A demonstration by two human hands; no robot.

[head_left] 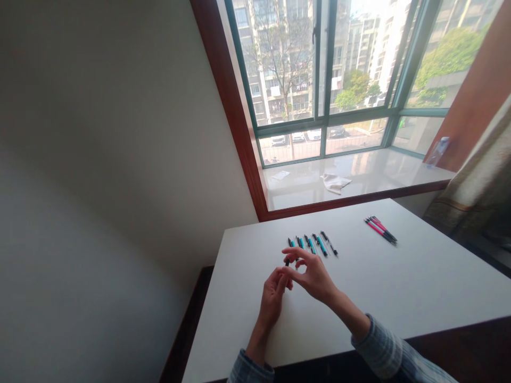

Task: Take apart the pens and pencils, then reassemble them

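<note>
Over the white table, both my hands meet around a small black pen part [287, 262]. My left hand [273, 296] is closed, its thumb and fingers around the lower end of that part, most of which is hidden. From the right, my right hand [313, 275] reaches across, thumb and index finger bent toward each other about the part's upper end. Just beyond the hands lie several taken-apart pens [316, 244] in a row, with black and teal pieces and thin clear or dark lengths side by side. My right hand covers the near ends of some.
Several pink-and-black pens [380, 230] lie together on the white table [423, 282] at the right. Behind it, the window sill [371, 173] carries a crumpled white cloth [335, 183], a paper piece [281, 175] and a clear bottle [438, 152]. A curtain [475, 165] hangs at right.
</note>
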